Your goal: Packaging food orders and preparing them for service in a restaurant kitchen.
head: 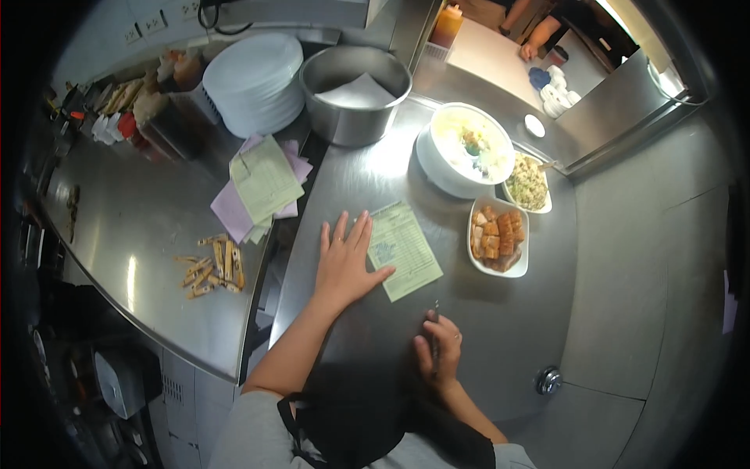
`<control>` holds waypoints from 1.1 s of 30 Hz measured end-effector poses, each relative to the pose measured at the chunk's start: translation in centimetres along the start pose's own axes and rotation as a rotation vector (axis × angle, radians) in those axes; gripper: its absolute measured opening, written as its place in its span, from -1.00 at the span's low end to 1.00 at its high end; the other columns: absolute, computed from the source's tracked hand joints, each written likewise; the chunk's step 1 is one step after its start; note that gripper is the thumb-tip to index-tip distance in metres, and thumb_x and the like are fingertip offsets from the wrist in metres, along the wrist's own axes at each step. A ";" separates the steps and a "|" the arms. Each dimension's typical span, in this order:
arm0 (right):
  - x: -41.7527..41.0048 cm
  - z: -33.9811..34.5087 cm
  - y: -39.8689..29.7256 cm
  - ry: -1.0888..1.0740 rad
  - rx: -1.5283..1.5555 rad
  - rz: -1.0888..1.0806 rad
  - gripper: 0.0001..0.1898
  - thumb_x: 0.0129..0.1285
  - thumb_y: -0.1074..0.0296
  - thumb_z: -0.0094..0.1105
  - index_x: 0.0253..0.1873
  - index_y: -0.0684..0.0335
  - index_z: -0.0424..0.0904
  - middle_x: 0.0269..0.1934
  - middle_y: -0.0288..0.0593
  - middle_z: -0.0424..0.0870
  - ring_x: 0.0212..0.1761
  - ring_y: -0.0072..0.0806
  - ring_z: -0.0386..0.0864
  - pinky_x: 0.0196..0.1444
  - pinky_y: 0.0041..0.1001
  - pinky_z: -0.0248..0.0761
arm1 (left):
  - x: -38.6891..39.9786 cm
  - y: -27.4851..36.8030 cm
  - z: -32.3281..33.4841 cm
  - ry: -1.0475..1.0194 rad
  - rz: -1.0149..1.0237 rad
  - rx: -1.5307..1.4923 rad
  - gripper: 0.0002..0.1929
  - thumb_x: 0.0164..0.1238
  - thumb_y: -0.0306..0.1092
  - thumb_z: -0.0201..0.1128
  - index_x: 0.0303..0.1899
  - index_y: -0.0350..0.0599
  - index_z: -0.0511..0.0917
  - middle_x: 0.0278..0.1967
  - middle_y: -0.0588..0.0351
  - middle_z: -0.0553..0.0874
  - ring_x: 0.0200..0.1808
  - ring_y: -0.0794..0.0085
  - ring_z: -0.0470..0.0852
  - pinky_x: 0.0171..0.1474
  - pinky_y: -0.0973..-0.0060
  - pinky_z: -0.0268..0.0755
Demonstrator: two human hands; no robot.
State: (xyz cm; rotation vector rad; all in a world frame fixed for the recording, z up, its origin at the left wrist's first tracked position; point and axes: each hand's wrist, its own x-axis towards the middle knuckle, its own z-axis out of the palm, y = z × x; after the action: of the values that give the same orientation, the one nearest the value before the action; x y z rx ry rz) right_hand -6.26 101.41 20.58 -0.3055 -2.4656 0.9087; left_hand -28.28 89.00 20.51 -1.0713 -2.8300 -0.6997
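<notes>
A green order slip (405, 253) with print and handwriting lies on the steel counter before me. My left hand (347, 264) rests palm down at its left side, fingers spread, with the thumb and fingertips over the slip's edge. My right hand (440, 346) holds a dark pen (435, 340) near the slip's lower right, its tip apart from the paper. To the right stands a white dish of chopped crispy pork (498, 237). Behind it are a white dish of fried rice (526, 183) and a large white bowl (451, 170) with pale food and garnish.
A steel pot (351, 123) and stacked white plates (263, 88) stand at the back. On the left table lie stacked green and purple slips (266, 182) and wooden clothespins (220, 267). A counter bell (548, 381) sits at right. A person's hand (528, 51) shows beyond the pass-through.
</notes>
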 end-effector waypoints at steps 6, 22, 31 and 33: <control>6.0 0.4 0.9 0.153 0.494 0.242 -0.65 0.36 0.42 -0.03 0.19 0.41 0.42 0.00 -0.10 0.54 0.10 -0.42 0.48 0.16 -0.45 0.37 | 0.0 -0.5 0.3 -0.034 -0.019 0.036 -0.09 0.05 0.27 0.24 0.38 -0.10 0.23 0.42 0.14 0.23 0.47 0.08 0.03 0.48 -0.02 -0.30; 10.9 3.2 5.5 0.011 0.724 0.308 -0.98 0.30 0.56 0.01 -0.23 0.36 0.43 -0.51 -0.20 0.54 -0.56 -0.63 0.44 -0.47 -0.63 0.37 | -0.2 0.7 1.7 0.035 0.020 0.043 -0.03 0.02 0.37 0.21 0.39 -0.11 0.22 0.44 0.09 0.19 0.50 0.12 -0.03 0.49 0.00 -0.38; 10.7 3.6 5.7 0.037 0.718 0.317 -0.96 0.23 0.57 0.05 -0.31 0.36 0.50 -0.56 -0.28 0.50 -0.63 -0.69 0.41 -0.57 -0.68 0.27 | 0.4 1.1 2.5 0.006 0.172 0.023 -0.10 0.11 0.28 0.18 0.37 -0.19 0.22 0.39 -0.02 0.27 0.47 0.16 0.09 0.51 0.05 -0.33; 10.7 3.9 5.5 0.041 0.655 0.286 -0.96 0.23 0.57 0.06 -0.31 0.35 0.50 -0.56 -0.29 0.50 -0.64 -0.70 0.39 -0.58 -0.67 0.26 | 0.3 1.2 2.2 -0.020 0.151 0.010 -0.07 0.08 0.30 0.19 0.38 -0.18 0.20 0.40 -0.02 0.25 0.48 0.18 0.08 0.50 0.05 -0.32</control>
State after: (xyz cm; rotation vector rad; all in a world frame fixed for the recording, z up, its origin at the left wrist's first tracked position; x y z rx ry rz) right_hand -17.19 107.30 18.33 -0.4369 -1.9704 1.7371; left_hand -27.51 90.94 19.04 -1.2811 -2.7282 -0.6642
